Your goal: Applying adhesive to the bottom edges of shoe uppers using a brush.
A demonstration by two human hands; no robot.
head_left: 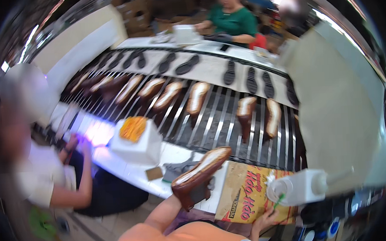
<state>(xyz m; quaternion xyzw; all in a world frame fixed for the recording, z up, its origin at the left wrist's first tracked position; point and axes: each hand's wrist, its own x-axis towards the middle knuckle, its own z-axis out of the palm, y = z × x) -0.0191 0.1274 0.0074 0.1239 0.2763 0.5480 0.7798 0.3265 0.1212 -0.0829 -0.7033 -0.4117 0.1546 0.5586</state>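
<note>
My left hand [174, 204] holds up a brown shoe upper [189, 192], its whitish underside facing upward. The fingers are mostly hidden behind the shoe. Lower right, my right hand [264, 218] is closed around a thin green-handled tool [278, 202], probably a brush. The tool's tip is at the round opening of a white plastic container [304, 186]. Beneath that container lies a flat printed cardboard sheet [241, 192] in brown, yellow and red.
Several brown shoe uppers [198, 98] lie bottom-up on a slatted conveyor [220, 127]. Behind them, dark soles [229, 72] rest on a pale belt. A white box with an orange pad [134, 129] stands left. One co-worker [41, 174] sits left; another [233, 21] works opposite.
</note>
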